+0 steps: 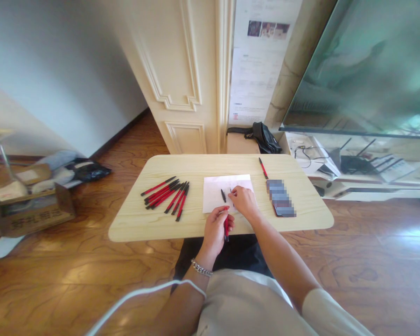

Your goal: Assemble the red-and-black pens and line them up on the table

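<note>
My left hand (216, 229) is closed around a red pen barrel (226, 228), whose black end points down at the table's front edge. Just above it, my right hand (244, 199) pinches a thin dark piece that looks like a pen refill (230, 191); the fingers hide most of it. Both hands are over or beside a white sheet of paper (210, 183). On that sheet, left of my right fingertips, lies a small black pen part (223, 195). Several red and black pens (168, 193) lie fanned out to the left.
The pale wooden table (133, 219) has a phone (280, 198) on its right, with one red and black pen (263, 168) behind it. A black bag (264, 137) sits beyond the far edge. A white cable (143, 291) runs past my left forearm. An open cardboard box (33, 214) stands at left.
</note>
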A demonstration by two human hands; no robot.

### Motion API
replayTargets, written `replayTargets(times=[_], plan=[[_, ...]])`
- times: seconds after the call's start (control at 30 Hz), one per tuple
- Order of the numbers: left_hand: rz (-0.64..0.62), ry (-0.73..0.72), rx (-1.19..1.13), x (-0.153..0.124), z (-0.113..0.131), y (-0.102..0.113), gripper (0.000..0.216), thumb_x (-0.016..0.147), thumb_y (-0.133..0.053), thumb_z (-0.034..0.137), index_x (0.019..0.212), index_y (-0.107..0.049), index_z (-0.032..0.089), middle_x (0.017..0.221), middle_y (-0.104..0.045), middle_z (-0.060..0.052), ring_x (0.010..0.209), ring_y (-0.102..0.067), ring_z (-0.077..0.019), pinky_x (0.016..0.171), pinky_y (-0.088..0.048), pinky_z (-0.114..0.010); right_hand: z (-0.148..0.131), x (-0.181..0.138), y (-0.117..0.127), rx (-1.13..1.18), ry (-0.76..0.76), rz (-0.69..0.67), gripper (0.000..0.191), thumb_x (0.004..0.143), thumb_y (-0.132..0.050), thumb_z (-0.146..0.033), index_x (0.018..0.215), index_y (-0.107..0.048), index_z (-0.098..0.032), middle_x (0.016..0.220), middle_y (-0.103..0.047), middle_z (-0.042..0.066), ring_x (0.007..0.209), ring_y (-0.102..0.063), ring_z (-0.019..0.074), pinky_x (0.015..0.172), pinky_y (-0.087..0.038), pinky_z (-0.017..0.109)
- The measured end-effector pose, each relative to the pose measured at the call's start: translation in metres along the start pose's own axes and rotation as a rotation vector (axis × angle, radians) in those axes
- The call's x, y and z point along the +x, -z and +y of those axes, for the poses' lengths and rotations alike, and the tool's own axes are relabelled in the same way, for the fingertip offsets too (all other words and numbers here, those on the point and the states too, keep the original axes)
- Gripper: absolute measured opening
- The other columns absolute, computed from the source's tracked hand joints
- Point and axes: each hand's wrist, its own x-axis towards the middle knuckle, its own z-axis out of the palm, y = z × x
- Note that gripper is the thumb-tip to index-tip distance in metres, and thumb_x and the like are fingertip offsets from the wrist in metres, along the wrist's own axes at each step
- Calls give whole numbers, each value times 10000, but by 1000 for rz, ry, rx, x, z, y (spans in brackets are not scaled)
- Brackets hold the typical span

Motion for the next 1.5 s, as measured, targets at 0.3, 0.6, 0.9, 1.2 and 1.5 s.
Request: replayTargets(times=[0.3,0.6,0.9,1.2,1.5], plan=[[27,5,0,-5,14,-11,550,737,-688,426,1166,-481,150,670,-656,-28,511,-630,-148,489,-487,-249,-1,-46,1,950,-59,-278,349,812,-538,-492,846,-650,-163,536,-537,-24,453,-468,110,449,-379,235],[32,26,115,-12,22,-19,664,714,-677,471,1246,-430,159,544,-610,26,376,-548,-125,360,-339,-184,-6,-65,9,1374,-118,-523,339,748,-631,-482,825,-618,-152,442,-471,-50,376,-494,141,419,-438,284],[-49,-26,174,-15,14,-15,585,775,-617,480,1239,-474,155,538,-602,21,376,-527,-116,345,-309,-183,14,-46,9,1153,-132,-205,322,720,-668,-373,934,-659,-132,767,-688,61,567,-555,111,530,-428,234],[-24,-16,182,-5,7,-8,507,722,-665,488,1075,-576,135,597,-642,-12,435,-566,-120,407,-391,-205,19,-2,11,180,32,45,193,821,-549,-289,856,-713,-194,876,-705,53,817,-624,172,757,-426,271],[33,-20,172,-8,11,-7,512,719,-677,499,1082,-565,156,654,-666,-35,505,-618,-150,463,-451,-233,10,-5,4,11,9,90,225,854,-528,-329,955,-703,-231,963,-680,73,858,-613,189,757,-408,273]])
